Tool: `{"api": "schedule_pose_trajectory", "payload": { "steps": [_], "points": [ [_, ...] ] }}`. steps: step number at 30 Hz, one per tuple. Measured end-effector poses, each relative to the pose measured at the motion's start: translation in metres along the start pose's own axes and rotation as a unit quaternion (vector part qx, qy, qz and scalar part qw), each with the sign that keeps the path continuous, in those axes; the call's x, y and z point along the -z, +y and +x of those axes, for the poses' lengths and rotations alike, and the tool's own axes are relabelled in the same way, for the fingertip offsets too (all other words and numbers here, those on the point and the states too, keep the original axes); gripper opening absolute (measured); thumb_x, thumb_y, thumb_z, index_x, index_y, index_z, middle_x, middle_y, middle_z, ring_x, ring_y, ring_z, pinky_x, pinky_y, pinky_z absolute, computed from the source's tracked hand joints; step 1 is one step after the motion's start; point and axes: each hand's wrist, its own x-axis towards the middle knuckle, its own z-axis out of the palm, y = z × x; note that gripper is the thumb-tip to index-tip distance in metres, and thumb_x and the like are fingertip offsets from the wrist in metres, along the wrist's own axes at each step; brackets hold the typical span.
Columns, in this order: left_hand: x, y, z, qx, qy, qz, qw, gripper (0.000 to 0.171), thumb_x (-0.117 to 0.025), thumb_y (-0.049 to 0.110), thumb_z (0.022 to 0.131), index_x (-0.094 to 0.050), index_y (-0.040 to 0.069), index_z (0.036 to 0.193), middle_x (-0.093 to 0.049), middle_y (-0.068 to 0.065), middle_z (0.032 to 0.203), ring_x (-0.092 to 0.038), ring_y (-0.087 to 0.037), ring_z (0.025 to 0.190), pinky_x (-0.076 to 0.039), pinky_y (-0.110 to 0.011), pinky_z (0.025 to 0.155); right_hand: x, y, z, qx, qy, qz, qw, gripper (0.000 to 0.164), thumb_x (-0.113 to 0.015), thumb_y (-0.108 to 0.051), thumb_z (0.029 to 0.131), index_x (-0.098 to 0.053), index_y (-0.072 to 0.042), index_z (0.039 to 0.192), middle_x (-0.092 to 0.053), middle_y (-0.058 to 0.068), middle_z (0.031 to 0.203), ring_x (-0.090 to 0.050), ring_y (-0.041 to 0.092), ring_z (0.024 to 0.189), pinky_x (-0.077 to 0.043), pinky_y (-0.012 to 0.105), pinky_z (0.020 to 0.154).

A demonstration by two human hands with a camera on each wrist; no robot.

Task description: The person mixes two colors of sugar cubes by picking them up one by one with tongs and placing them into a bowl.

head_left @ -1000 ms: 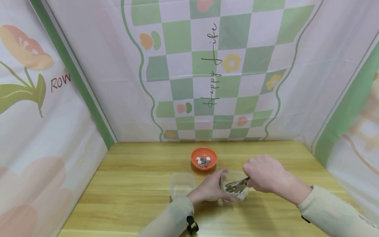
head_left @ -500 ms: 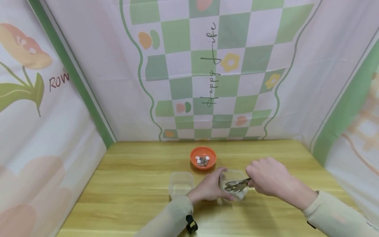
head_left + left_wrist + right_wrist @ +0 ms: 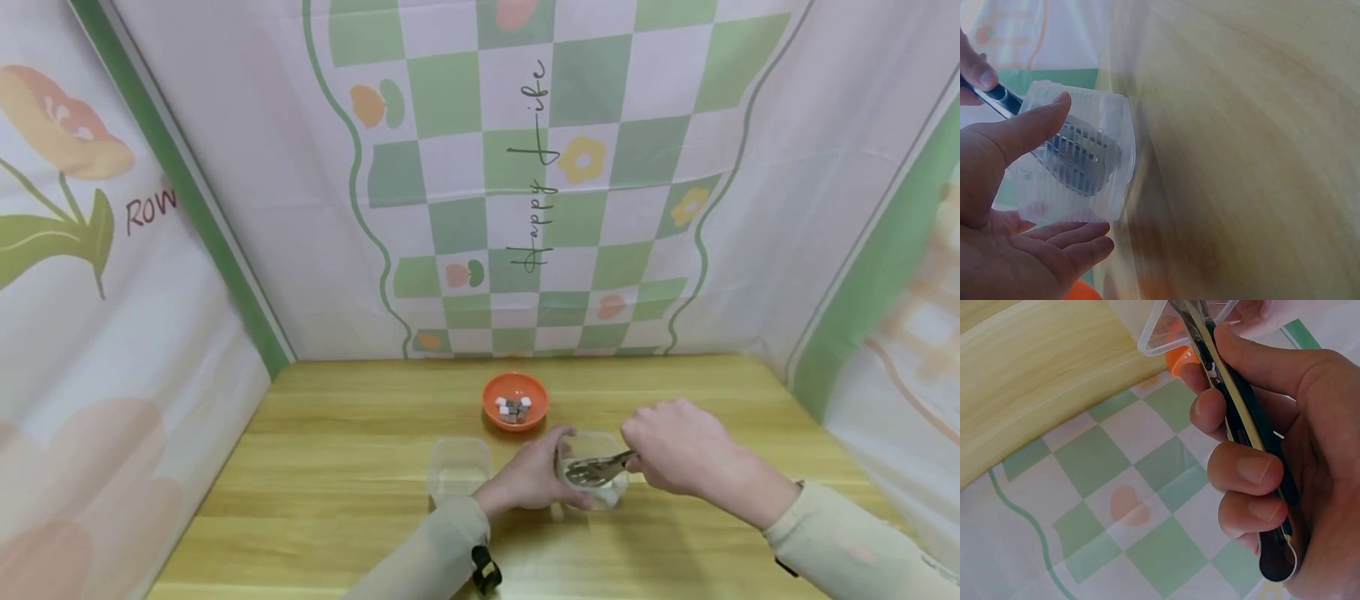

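Note:
My left hand holds a clear plastic container by its side, thumb on the near wall and fingers round the far one. Through the ribbed wall in the left wrist view, the slotted heads of metal tongs show inside the container. Something whitish lies low in it. My right hand grips the tongs' handles, dark with a light strip along the edge; in the right wrist view its fingers curl round the tongs and the two arms are pressed close together. What lies between the tong heads is hidden.
An orange bowl with several small white and grey-brown cubes stands behind my left hand. A second clear container stands left of it, partly behind the forearm. A patterned curtain rises beyond the wooden table.
My right hand has shifted slightly right since a second ago. The tong heads have moved a little left within the container and look narrower. The left hand stays in place.

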Motion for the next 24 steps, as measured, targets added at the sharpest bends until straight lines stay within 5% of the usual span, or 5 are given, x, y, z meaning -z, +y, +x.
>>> {"api": "schedule_pose_trajectory", "payload": {
  "steps": [10, 24],
  "points": [
    [-0.002, -0.001, 0.001, 0.009, -0.001, -0.010, 0.9999, 0.105, -0.101, 0.032, 0.070, -0.045, 0.020, 0.157, -0.061, -0.001, 0.141, -0.059, -0.013, 0.121, -0.048, -0.036, 0.106, -0.004, 0.003, -0.009, -0.017, 0.002, 0.029, 0.999, 0.048, -0.092, -0.036, 0.078, -0.049, -0.023, 0.061, -0.036, -0.013, 0.056, -0.032, 0.006, 0.050, -0.030, 0.026, 0.041],
    [0.000, 0.001, -0.002, 0.006, -0.003, -0.006, 1.0000, 0.103, -0.100, 0.033, 0.072, -0.044, 0.021, 0.157, -0.062, 0.001, 0.139, -0.059, -0.016, 0.124, -0.049, -0.037, 0.107, -0.013, 0.004, -0.032, -0.075, 0.007, 0.058, 0.995, 0.040, -0.085, -0.036, 0.086, -0.054, -0.028, 0.062, -0.039, -0.016, 0.058, -0.034, 0.006, 0.049, -0.033, 0.030, 0.041]
  ]
}}
